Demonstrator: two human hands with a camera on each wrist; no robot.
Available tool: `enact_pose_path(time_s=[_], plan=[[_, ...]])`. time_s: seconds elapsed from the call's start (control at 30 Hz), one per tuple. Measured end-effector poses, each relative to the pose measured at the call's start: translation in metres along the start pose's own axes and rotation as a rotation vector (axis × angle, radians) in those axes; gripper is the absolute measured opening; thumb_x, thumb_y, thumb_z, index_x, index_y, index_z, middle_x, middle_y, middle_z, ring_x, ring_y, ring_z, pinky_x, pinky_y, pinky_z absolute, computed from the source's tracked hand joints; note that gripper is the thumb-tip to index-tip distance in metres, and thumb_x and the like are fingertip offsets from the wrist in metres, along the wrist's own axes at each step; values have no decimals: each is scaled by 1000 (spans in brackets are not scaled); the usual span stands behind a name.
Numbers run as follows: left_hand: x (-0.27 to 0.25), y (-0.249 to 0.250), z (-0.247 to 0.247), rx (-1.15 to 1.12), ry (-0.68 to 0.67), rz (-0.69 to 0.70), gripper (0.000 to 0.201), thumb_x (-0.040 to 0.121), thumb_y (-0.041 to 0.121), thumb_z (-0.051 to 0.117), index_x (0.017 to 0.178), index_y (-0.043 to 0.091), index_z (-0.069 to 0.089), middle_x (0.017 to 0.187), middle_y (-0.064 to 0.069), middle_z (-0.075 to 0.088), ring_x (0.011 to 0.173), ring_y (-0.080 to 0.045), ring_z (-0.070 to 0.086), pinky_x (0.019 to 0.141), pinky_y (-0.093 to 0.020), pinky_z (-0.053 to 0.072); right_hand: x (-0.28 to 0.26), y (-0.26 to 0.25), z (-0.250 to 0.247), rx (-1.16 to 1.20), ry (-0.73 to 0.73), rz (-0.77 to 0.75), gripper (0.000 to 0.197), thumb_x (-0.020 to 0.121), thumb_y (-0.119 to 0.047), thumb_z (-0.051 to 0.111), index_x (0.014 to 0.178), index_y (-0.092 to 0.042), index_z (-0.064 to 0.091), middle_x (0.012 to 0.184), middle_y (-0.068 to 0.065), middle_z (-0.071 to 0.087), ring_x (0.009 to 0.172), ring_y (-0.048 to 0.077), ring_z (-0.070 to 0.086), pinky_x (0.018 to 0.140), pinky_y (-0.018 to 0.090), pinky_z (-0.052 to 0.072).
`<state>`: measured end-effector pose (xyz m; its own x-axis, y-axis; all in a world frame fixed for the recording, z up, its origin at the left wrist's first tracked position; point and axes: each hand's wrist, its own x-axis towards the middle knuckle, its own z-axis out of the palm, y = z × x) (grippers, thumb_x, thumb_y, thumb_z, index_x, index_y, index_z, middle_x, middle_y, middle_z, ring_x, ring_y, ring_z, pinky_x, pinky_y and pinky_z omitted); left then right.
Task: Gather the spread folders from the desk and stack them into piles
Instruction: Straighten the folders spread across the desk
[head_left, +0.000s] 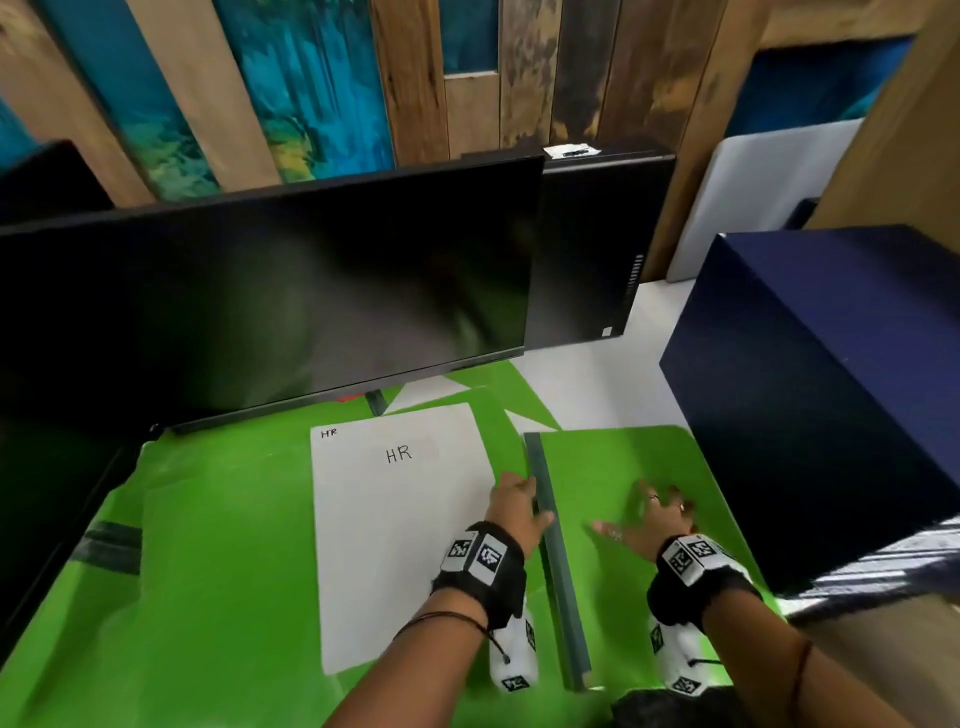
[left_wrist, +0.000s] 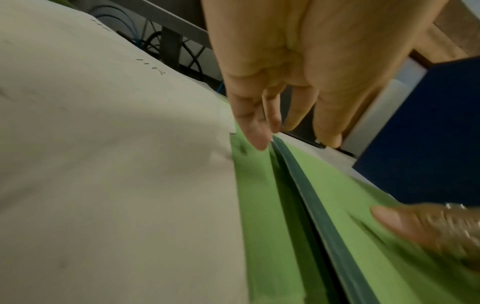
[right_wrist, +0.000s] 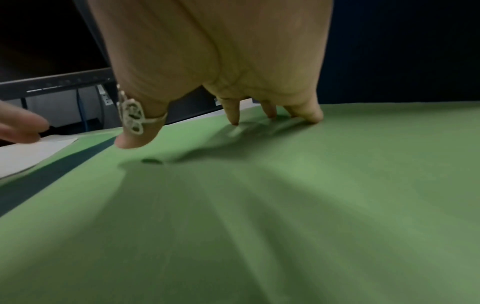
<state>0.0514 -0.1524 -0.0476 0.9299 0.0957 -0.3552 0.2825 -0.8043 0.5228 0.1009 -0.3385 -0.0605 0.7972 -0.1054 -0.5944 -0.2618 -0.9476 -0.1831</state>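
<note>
Bright green folders lie spread over the desk. A white sheet marked "HR" (head_left: 395, 545) (left_wrist: 103, 144) rests on the left green folder (head_left: 223, 545). To its right lies another green folder (head_left: 623, 467) (right_wrist: 285, 205) with a dark grey-green spine (head_left: 556, 561) (left_wrist: 311, 195). My left hand (head_left: 519, 506) (left_wrist: 291, 115) reaches down at that spine's left edge, fingers fairly straight, one tip touching the green beside it. My right hand (head_left: 654, 519) (right_wrist: 202, 78) is spread wide, with its fingertips (right_wrist: 309, 117) pressing on the right folder's cover.
A large dark monitor (head_left: 260, 301) stands right behind the folders, with a black unit (head_left: 587, 249) beside it. A big dark blue box (head_left: 831, 389) crowds the right folder's far side. Bare white desk (head_left: 587, 384) shows between them. More green folder corners (head_left: 467, 379) poke out under the monitor.
</note>
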Motion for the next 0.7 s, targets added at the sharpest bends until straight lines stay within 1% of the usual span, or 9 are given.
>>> enact_pose_path(time_s=[0.13,0.23,0.33,0.4,0.43,0.5,0.57,0.63,0.7], plan=[[-2,-35,-26,28,225,-109,50,91,17,52,139,18,39,142,-8,30,127,-26,35,106,-27,30,-3,-7,3,-103,-25,15,113,70,-68,61,150,-21,-4,155,21,-7,143,43,-3,115,58,12],[-14,-70,-56,35,380,-353,51,87,11,54,135,23,43,143,-5,27,127,-28,31,102,-37,39,-9,-22,3,-120,-11,-21,99,80,-47,65,150,-19,1,156,20,-3,144,41,1,116,54,16],[-29,-99,-75,33,458,-579,60,80,15,64,134,22,39,138,-10,30,126,-32,30,99,-43,39,-16,-50,10,-64,120,-289,78,83,-9,60,149,-20,19,156,15,9,144,33,11,118,38,21],[-38,-110,-80,-17,488,-699,75,72,27,75,135,16,35,137,-15,32,125,-35,32,98,-46,38,-24,-73,21,27,136,-509,62,84,1,56,141,-15,38,150,11,30,139,25,28,114,24,23],[-40,-113,-81,-49,499,-758,85,67,34,80,135,12,33,136,-18,32,125,-36,32,97,-47,38,-30,-84,27,41,113,-589,53,86,-1,55,137,-13,45,144,10,40,135,23,35,112,22,25],[-45,-118,-82,-111,490,-861,99,59,44,83,132,2,30,135,-23,33,125,-38,34,96,-48,39,-39,-106,41,44,33,-623,42,91,-17,55,133,-10,49,136,10,50,129,22,43,108,25,30],[-45,-122,-80,-203,475,-912,103,60,45,82,131,-4,26,134,-26,34,124,-40,38,98,-46,38,-42,-124,54,66,-30,-529,54,90,-36,56,135,-8,45,135,13,48,128,25,43,106,28,35],[-43,-125,-79,-322,504,-888,88,72,35,76,131,-8,26,135,-29,37,123,-42,42,100,-46,39,-40,-137,59,83,-64,-424,73,85,-50,56,140,-6,35,140,16,39,132,29,37,109,32,32],[-41,-127,-79,-407,551,-797,59,88,13,60,131,-11,29,134,-32,42,124,-41,44,102,-43,36,-35,-145,59,112,-116,-351,84,84,-56,55,144,-6,26,146,17,31,136,31,31,112,36,29]])
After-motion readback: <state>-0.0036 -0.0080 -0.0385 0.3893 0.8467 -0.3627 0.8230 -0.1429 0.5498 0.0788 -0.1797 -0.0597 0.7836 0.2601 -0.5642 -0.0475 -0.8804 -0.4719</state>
